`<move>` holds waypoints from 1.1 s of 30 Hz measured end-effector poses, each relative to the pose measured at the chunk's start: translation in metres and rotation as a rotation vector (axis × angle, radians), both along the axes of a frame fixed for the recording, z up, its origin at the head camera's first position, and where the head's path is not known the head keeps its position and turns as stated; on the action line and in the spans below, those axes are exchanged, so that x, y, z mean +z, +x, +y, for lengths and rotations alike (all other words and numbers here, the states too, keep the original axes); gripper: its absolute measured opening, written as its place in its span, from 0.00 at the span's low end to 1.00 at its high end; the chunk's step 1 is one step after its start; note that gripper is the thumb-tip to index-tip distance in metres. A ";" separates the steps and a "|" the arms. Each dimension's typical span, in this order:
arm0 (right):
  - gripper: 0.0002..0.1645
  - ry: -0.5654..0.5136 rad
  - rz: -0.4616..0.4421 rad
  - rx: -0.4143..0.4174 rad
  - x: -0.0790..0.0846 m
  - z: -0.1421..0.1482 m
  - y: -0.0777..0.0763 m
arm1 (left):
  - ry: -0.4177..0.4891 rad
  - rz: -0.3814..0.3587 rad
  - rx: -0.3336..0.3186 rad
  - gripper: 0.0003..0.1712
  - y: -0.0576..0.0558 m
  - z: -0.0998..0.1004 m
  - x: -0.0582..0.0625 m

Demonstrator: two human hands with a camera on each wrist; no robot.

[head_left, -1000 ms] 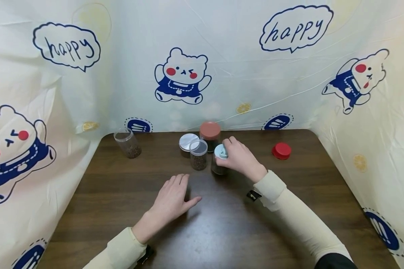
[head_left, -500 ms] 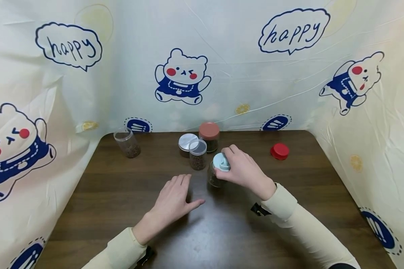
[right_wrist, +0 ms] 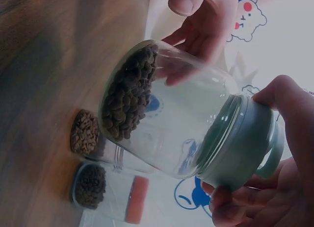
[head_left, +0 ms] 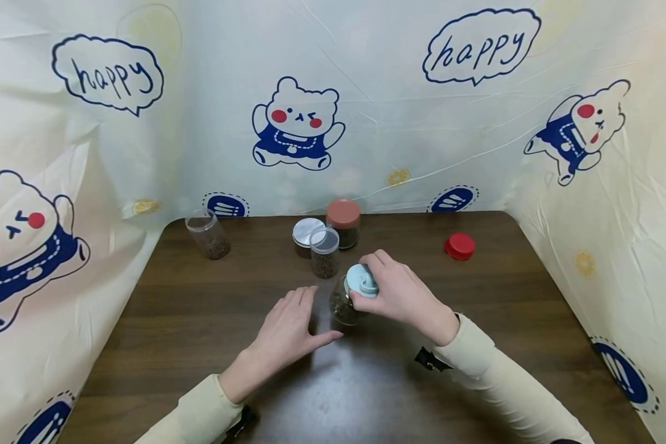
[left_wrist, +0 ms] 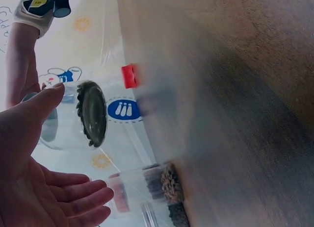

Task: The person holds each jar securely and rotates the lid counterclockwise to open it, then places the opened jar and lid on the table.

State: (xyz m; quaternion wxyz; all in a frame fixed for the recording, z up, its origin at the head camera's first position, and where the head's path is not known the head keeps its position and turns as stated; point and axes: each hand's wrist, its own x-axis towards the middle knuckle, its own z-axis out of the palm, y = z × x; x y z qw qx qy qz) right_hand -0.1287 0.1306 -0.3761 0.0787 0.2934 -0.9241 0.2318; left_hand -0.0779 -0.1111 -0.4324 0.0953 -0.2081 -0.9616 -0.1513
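My right hand (head_left: 405, 296) grips a clear glass jar (head_left: 341, 303) by its light blue lid (head_left: 361, 280), thumb and fingers curled round the lid. In the right wrist view, dark brown pellets (right_wrist: 128, 94) lie in the bottom of the jar, and its base shows above the table. My left hand (head_left: 288, 327) is just left of the jar, fingers straight and thumb spread toward it. The left wrist view has the jar's base facing the open left palm (left_wrist: 29, 183), between the thumb and the fingers.
Behind the held jar stand a small clear jar (head_left: 324, 258), a white-lidded jar (head_left: 304, 233) and a jar with a pinkish-red lid (head_left: 343, 214). Another clear jar (head_left: 206, 229) with dark contents is at the back left. A red lid (head_left: 459, 245) lies on the wooden table (head_left: 200, 308), back right.
My right hand has brought the glass jar toward me and slightly left, away from the other jars and closer to the left hand. The left hand has barely moved.
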 end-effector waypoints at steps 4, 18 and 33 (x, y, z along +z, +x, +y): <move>0.30 -0.004 0.001 -0.006 -0.002 0.000 0.000 | 0.018 0.005 0.001 0.57 0.000 0.000 -0.001; 0.31 -0.040 -0.027 -0.016 -0.001 -0.004 0.006 | 0.463 -0.180 -0.056 0.57 -0.013 0.024 -0.003; 0.28 -0.049 -0.003 -0.008 -0.001 -0.004 0.008 | 0.540 -0.227 -0.060 0.48 -0.021 0.034 -0.008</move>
